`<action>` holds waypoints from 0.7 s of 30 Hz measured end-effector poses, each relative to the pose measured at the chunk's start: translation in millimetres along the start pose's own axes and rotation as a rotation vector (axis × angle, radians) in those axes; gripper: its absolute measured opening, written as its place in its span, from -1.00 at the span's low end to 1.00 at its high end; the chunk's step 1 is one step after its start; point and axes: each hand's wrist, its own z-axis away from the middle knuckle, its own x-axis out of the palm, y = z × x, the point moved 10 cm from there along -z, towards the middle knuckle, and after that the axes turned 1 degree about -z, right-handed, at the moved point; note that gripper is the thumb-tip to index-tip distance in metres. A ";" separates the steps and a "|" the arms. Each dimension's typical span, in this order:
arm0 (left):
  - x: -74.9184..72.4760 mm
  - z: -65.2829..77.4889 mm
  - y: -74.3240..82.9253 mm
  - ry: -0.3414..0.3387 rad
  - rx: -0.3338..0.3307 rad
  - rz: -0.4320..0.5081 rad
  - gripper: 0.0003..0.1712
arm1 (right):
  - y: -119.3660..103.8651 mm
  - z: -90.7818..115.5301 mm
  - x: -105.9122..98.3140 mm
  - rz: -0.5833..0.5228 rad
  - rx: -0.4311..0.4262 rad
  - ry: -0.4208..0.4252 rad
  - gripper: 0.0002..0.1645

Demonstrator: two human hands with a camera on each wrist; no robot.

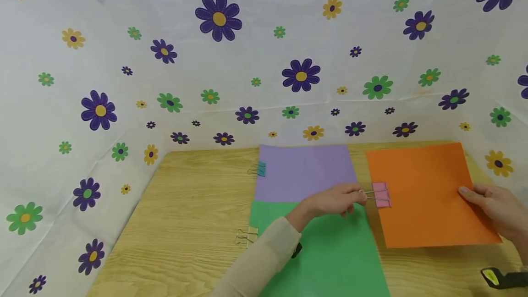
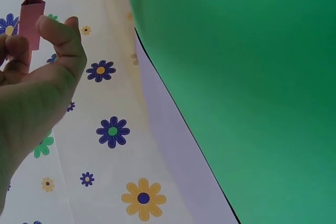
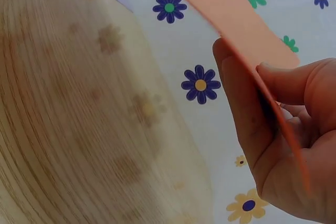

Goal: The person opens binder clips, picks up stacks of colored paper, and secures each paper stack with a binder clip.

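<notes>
An orange sheet of paper [image 1: 433, 196] is held up over the right side of the table, its shadow below it. A pink binder clip [image 1: 380, 195] bites its left edge. My left hand [image 1: 336, 198] pinches the clip's wire handles with thumb and forefinger; the left wrist view shows the clip [image 2: 31, 22] end-on beyond my fingers. My right hand [image 1: 497, 207] grips the sheet's right edge, thumb on the front face. In the right wrist view the paper [image 3: 268, 95] passes between the thumb and the fingers behind it.
Left of the orange sheet lie a purple sheet [image 1: 305, 168] with a teal binder clip [image 1: 261, 169] and a green sheet [image 1: 330, 251] with a yellow binder clip [image 1: 252, 236], each clipped at its left edge. A flowered cloth [image 1: 255, 58] hangs behind the wooden table [image 1: 173, 223].
</notes>
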 end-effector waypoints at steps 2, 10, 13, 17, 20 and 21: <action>0.3 -3.5 -0.8 0.021 -0.003 -0.010 -0.65 | 1.2 -2.3 -1.7 0.012 -0.011 0.001 -0.17; 7.2 -18.0 -6.4 0.098 -0.050 0.018 -0.65 | 12.8 -9.5 -7.4 0.016 0.005 0.001 -0.19; 9.6 -21.3 -6.5 0.122 -0.053 0.047 -0.65 | 15.7 -10.7 -8.2 0.019 0.010 -0.009 -0.18; 8.3 -26.0 -5.6 0.166 -0.044 0.049 -0.64 | 16.6 -12.8 -9.9 0.037 0.016 -0.005 -0.19; 5.3 -30.1 -7.0 0.213 -0.049 0.035 -0.64 | 16.6 -14.4 -11.4 0.064 0.021 0.014 -0.20; 4.1 -31.8 -7.7 0.230 -0.053 0.029 -0.63 | 17.0 -15.0 -12.1 0.070 0.024 0.018 -0.20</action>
